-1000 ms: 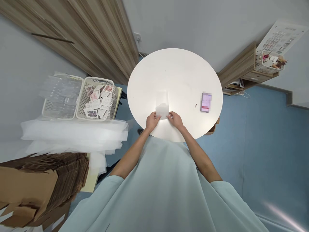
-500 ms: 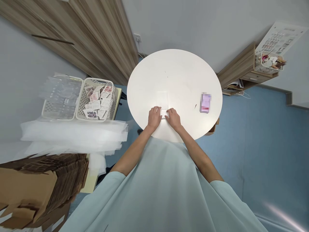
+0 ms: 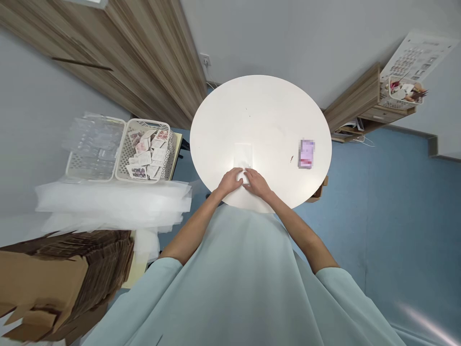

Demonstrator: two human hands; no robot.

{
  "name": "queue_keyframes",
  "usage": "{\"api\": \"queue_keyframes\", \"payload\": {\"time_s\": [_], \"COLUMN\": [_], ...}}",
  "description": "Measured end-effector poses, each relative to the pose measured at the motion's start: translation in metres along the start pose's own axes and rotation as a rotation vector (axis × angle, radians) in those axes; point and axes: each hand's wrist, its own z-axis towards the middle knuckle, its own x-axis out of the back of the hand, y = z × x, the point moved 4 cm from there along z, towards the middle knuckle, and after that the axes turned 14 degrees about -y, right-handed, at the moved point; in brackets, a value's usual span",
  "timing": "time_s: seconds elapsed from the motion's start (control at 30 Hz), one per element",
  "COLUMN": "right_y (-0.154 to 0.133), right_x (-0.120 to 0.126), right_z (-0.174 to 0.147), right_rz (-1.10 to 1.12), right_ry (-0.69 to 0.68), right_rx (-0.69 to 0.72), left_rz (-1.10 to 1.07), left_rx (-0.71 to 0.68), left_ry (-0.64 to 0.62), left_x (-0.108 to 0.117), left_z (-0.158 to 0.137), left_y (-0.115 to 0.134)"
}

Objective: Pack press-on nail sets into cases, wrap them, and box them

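A thin, whitish, see-through sheet or bag (image 3: 244,153) lies flat near the front of the round white table (image 3: 266,105). My left hand (image 3: 229,181) is closed at the left of its near end, fingertips bent inward and thumb pointing at the other hand. From the right, my right hand (image 3: 256,182) grips the same end, its fingers together and nearly meeting the left ones. A pale patch of the sheet shows between the two thumbs. Whether something lies inside it I cannot make out.
A blurred purple packet (image 3: 306,154) lies at the table's right. On the left stand a basket of printed cards (image 3: 144,158), a basket of clear plastic packaging (image 3: 95,149), stacked white foam sheets (image 3: 115,199) and folded cardboard (image 3: 97,269). A wooden cabinet (image 3: 144,53) rises behind.
Both hands have moved slightly toward my body and closer together, fingers now turned inward. The whitish sheet has slid a little nearer with them.
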Motion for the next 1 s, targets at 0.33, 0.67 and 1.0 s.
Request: {"api": "queue_keyframes", "payload": {"time_s": [0.33, 0.67, 1.0], "right_y": [-0.005, 0.001, 0.018], "right_x": [-0.024, -0.006, 0.005], "right_z": [-0.06, -0.044, -0.016], "right_rz": [0.103, 0.215, 0.362], "right_ry": [0.069, 0.098, 0.191], "right_rx": [-0.007, -0.2, -0.316], "left_rz": [-0.223, -0.43, -0.091], "left_rx": [-0.053, 0.134, 0.327], "left_ry": [-0.056, 0.043, 0.163], "left_x": [-0.041, -0.021, -0.02], "left_z": [-0.052, -0.033, -0.008], "left_y": [-0.014, -0.028, -0.021]}}
